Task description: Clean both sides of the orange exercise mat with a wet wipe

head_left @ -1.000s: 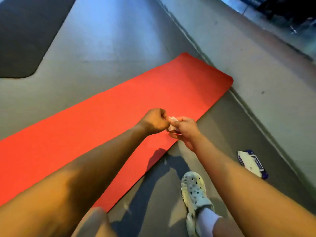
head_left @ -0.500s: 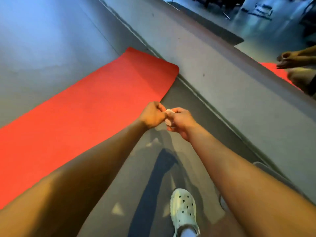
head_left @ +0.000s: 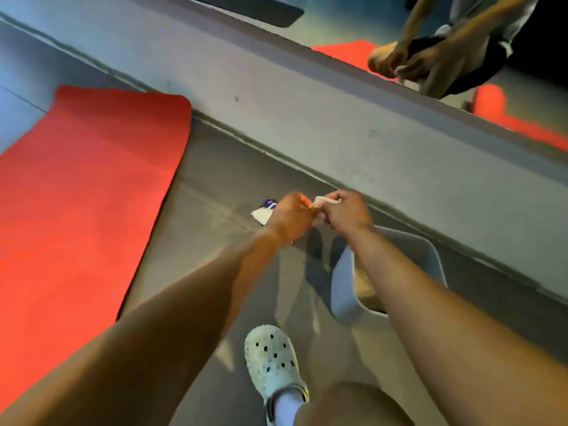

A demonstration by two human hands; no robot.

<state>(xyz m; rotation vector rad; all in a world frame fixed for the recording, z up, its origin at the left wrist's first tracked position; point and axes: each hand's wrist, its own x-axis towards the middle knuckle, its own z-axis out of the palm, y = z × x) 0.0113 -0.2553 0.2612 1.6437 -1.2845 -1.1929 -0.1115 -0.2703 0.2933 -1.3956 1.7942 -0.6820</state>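
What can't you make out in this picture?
Head view:
Wet wipe: mostly covered by the left hand and right hand, motion-blurred.
Wipe packet: partly behind the left hand, print unreadable.
Orange mat: cut off by the left edge, underside hidden.
Grey bin: contents blocked by the right forearm.

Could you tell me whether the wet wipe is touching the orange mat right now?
No, the left hand and right hand pinch the wet wipe over the grey floor, beside the orange mat.
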